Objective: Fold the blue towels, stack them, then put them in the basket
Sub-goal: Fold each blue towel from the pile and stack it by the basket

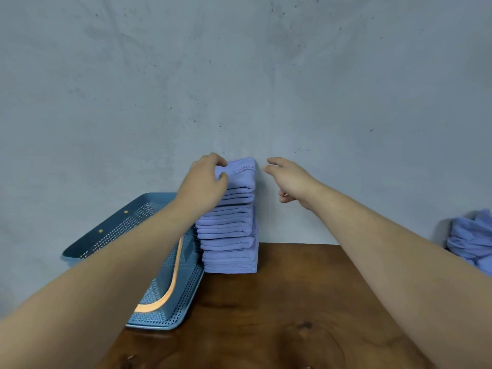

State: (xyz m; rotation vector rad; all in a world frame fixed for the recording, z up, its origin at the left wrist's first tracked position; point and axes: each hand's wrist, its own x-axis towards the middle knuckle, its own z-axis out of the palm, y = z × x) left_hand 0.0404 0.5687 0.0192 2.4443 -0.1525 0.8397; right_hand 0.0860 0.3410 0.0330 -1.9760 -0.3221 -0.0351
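Wooden table point(292, 302), grey wall point(239, 75): my towel stack point(229, 235) stands tall, upright; left hand point(202, 185) pinches its top, right hand point(290, 179) hovers spread.

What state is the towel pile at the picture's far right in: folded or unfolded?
Unfolded. The right-hand pile is a rumpled heap with loose creases, unlike the stack of flat, even layers by the wall.

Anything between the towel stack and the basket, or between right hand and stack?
Nothing visible. The basket sits directly left of the stack; only the left hand, gripping its top, is there. Open air between right hand and stack.
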